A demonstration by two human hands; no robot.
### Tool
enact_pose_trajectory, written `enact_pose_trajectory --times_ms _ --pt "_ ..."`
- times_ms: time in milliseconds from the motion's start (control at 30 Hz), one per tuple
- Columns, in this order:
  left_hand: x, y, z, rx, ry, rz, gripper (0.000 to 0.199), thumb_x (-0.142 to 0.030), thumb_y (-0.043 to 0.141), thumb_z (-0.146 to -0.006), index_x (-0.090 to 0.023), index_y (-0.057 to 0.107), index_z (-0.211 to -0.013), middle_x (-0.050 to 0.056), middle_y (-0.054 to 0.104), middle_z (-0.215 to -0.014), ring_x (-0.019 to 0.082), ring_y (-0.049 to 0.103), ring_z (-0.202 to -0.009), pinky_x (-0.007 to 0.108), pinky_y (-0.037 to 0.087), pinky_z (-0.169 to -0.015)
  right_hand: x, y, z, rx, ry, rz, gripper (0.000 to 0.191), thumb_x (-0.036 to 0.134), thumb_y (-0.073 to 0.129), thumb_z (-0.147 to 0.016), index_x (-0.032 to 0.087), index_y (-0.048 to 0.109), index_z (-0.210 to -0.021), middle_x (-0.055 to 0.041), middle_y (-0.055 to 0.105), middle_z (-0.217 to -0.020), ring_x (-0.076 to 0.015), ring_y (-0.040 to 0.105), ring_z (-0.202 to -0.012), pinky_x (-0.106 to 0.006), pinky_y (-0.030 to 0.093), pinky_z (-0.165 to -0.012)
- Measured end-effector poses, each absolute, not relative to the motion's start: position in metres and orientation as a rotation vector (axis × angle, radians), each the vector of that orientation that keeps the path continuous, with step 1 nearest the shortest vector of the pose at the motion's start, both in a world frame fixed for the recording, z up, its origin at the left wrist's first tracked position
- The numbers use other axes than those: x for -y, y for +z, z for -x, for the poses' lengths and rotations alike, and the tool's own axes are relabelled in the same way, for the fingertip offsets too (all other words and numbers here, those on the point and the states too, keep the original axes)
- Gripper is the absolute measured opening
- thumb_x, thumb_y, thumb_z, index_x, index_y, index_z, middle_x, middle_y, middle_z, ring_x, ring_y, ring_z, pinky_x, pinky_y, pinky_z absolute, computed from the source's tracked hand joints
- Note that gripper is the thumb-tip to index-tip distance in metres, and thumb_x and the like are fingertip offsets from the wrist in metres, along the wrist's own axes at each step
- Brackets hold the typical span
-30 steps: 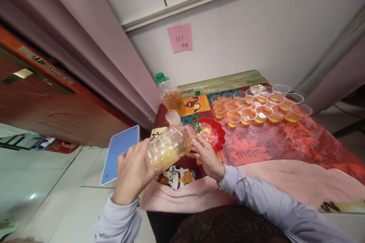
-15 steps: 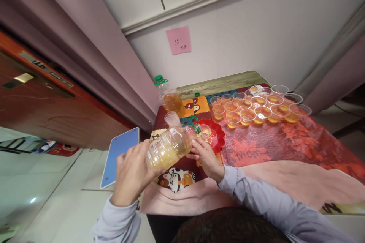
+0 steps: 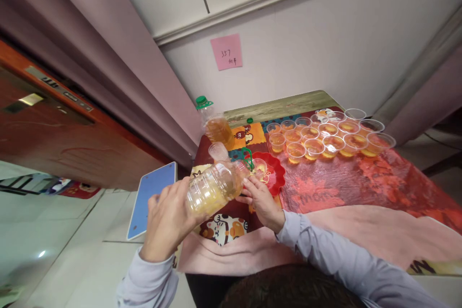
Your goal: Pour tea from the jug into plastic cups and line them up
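Pale wall (image 3: 306,48), cloth-covered desk (image 3: 306,102): one tilted bottle (image 3: 212,187), spill risk noted

Item: tilted bottle, clear, pale yellow liquid inside; held above the desk's near left part, neck towards the red dish (image 3: 278,178).
Item: left hand (image 3: 171,216), wrapped round the bottle's lower end.
Item: right hand (image 3: 265,202), fingers extended and close together beside the neck; from where I stand, cannot tell whether they grip it.
Item: clear cup (image 3: 260,167), standing in the red dish at the bottle's mouth; whether liquid is running, not clear.
Item: green ring (image 3: 247,158), at the neck.
Item: filled cups (image 3: 334,143), in close rows to the right.

Hazards, as judged: a steeper tip could bring a surge and overfill the cup. Drifting aim could wet the dish or cloth. Thin plastic squeezed by the left hand might spurt. A knock from the neck could topple the light cup.
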State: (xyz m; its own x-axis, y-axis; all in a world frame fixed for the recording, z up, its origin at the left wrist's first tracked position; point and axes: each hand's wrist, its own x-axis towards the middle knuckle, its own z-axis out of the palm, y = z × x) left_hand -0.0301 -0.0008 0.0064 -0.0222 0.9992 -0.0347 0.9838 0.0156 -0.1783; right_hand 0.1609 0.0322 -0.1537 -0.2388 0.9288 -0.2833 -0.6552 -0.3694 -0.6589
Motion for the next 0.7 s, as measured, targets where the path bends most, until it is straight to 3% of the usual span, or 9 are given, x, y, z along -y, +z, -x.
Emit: enact_pose_trajectory --times_ms 700 --pt "0.0005 0.0055 0.0344 2.177 0.225 2.128 0.081 -0.042 0.08 -0.076 -0.019 0.053 -0.149 0.016 0.062 -0.155 0.041 0.059 -0.139 0.055 0.045 -0.108 -0.034 -0.1469 -0.1593 0.439 1.834 0.782 0.058 0.064 0.094 -0.068 0.023 0.074 -0.105 -0.0039 0.078 -0.108 -0.0149 0.073 -0.086 -0.027 0.063 -0.074"
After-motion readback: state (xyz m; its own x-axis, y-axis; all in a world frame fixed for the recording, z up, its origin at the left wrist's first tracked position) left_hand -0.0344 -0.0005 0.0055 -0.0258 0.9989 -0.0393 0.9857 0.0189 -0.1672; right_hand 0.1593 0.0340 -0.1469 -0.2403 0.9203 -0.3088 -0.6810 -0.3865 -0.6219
